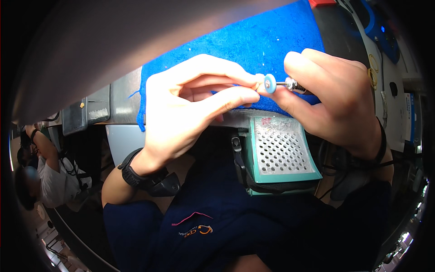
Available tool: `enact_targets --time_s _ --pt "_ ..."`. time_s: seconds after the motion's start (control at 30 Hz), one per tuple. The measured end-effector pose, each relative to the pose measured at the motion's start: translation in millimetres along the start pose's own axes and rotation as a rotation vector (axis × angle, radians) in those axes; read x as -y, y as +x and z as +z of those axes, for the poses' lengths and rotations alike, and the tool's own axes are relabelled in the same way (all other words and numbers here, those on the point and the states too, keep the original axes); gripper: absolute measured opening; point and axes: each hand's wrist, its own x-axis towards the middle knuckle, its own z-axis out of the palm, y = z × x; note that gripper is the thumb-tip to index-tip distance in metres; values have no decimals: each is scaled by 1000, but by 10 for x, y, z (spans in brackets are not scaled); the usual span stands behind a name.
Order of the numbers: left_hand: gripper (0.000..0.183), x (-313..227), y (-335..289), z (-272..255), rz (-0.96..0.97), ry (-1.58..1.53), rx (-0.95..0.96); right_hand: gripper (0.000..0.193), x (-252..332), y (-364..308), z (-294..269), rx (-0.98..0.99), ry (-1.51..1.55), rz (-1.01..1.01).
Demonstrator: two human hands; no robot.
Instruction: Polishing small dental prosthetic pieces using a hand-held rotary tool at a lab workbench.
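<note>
My right hand [337, 97] grips a slim metal rotary handpiece [293, 85], whose body is mostly hidden behind the fingers. A small light-blue grinding wheel [270, 84] sits on its shaft, pointing toward my left hand [176, 106]. Between the left thumb and fingertips is a small pale piece [259, 78], mostly covered and too small to identify. It lies right at the wheel's left side; whether they touch I cannot tell. Both hands are close together above a blue towel [253, 41].
Below the hands a teal box with a perforated metal top [283, 152] juts from the bench edge. A dark tray [93, 109] stands at left. A large blurred grey shape [136, 50] crosses the upper left. Another person [61, 181] sits far left. A blue device [378, 29] is at upper right.
</note>
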Motion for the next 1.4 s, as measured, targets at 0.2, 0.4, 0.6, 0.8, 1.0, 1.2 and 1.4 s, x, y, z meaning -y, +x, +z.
enact_targets --time_s 0.2,0.4,0.6,0.8,1.0,1.2,1.4 --pt "19 11 8 -16 55 -7 10 34 5 -2 34 16 10 11" --pt "15 34 10 2 71 -64 29 35 10 -15 22 18 2 0" --pt "15 17 3 2 76 -58 71 34 44 -26 10 11 -17 -26" --pt "13 16 1 29 7 -85 35 33 29 -32 -4 30 -11 -19" --pt "12 -20 8 45 -7 -44 29 32 29 -43 -26 80 -20 8" --pt "12 -16 7 49 -11 -62 28 31 30 -48 -42 63 -10 -9" --pt "12 -9 15 49 0 -61 39 30 42 -60 -44 90 -7 -11"
